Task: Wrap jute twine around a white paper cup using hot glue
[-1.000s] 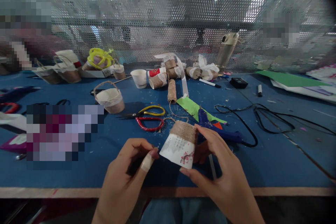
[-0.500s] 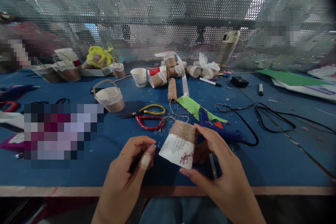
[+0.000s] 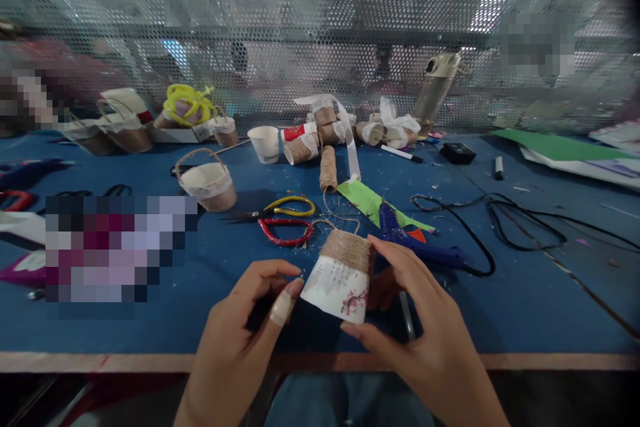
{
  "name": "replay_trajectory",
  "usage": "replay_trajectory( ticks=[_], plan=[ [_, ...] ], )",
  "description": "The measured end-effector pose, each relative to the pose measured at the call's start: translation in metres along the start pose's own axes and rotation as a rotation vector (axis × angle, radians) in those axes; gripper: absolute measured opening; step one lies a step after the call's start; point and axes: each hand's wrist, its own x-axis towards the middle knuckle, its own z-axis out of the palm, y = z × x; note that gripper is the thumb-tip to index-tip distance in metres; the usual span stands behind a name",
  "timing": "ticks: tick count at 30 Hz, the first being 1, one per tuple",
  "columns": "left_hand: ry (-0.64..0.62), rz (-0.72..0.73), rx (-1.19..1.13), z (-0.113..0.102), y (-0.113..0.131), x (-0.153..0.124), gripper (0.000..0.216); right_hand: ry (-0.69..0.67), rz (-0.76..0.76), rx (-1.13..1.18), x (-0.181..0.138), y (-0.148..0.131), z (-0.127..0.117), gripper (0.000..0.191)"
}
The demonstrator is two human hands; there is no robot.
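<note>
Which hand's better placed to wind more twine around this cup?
Probably the left hand: it holds nothing visible, its fingertips right beside the cup. The right hand is busy gripping the cup.

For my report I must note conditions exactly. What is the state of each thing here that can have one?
cup: held in right hand, tipped, narrow end wrapped in twine.
left hand: curled beside the cup; grip unclear.
yellow scissors: shut, lying flat.
glue gun: lying on its side.
spool: lying on its side.
white cup: upright.
basket: upright.
</note>
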Motion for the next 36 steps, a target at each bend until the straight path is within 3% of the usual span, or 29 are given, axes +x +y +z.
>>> replay_trajectory(
  ticks=[7,19,25,31,36],
  plan=[
    [0.048,-0.066,-0.063,0.007,0.007,-0.005,0.014,0.011,0.009,0.019,-0.002,0.002,0.001,0.068],
    [0.051,-0.041,-0.078,0.006,0.006,-0.006,0.010,0.003,-0.018,-0.030,0.002,-0.001,-0.001,0.066],
    [-0.063,0.096,0.053,-0.004,-0.006,-0.001,0.011,0.003,-0.002,-0.005,0.000,0.000,-0.001,0.066],
    [-0.026,0.074,0.029,-0.002,-0.005,-0.003,0.012,0.005,0.007,-0.005,-0.002,0.002,0.001,0.067],
    [-0.120,0.121,0.066,-0.008,-0.009,-0.002,0.014,0.008,0.025,-0.004,-0.004,0.002,0.001,0.069]
  ],
)
